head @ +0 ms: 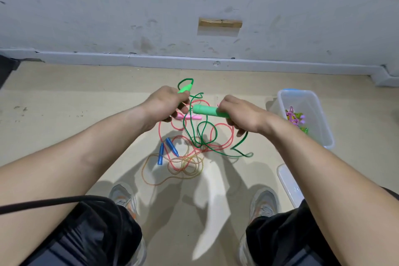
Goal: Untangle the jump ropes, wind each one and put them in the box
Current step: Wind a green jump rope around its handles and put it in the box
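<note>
Head view: green handle in right hand points left, horizontal.

Grey shoes, black cable

Bare floor lies open leftward; tangled ropes fill the middle, the box blocks the right.
</note>
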A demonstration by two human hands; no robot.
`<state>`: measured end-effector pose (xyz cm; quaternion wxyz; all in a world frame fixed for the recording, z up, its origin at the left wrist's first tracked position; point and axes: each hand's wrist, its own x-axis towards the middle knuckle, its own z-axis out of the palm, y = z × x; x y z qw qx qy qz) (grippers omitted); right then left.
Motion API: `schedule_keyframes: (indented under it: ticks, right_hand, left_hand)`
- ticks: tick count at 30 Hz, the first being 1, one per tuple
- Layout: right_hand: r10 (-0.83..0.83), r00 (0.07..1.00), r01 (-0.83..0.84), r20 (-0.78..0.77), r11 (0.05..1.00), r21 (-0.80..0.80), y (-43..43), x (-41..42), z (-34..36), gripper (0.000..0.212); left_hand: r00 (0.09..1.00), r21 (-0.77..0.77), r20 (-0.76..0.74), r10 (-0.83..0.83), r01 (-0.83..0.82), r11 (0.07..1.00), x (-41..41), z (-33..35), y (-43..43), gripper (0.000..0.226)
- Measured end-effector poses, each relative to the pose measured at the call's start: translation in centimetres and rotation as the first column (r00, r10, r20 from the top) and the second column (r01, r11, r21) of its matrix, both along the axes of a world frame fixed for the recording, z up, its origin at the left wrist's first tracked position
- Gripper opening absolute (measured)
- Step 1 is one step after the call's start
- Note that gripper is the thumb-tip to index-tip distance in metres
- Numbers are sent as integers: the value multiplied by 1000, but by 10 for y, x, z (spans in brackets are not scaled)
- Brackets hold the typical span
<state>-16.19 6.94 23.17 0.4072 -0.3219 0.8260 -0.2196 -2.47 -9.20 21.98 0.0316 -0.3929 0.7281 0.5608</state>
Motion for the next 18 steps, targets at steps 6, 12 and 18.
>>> schedule_keyframes:
  ticks: [6, 12, 18]
  right_hand:
    - [83, 982, -39, 171, 968, -247, -4, 6, 1, 9]
    - [-43, 978, 112, 203, 933, -343, -3, 0, -9, 38]
    - [23, 957, -130, -290, 926, -354, 2, -7, -9, 56]
  left_hand:
    - [962, 181, -144, -234, 258, 949, 4, -3, 9, 35]
    - [931, 291, -183, -315, 358, 887, 6, -1, 13, 28]
    - [910, 300, -182, -373, 413, 860, 8, 8, 3, 17]
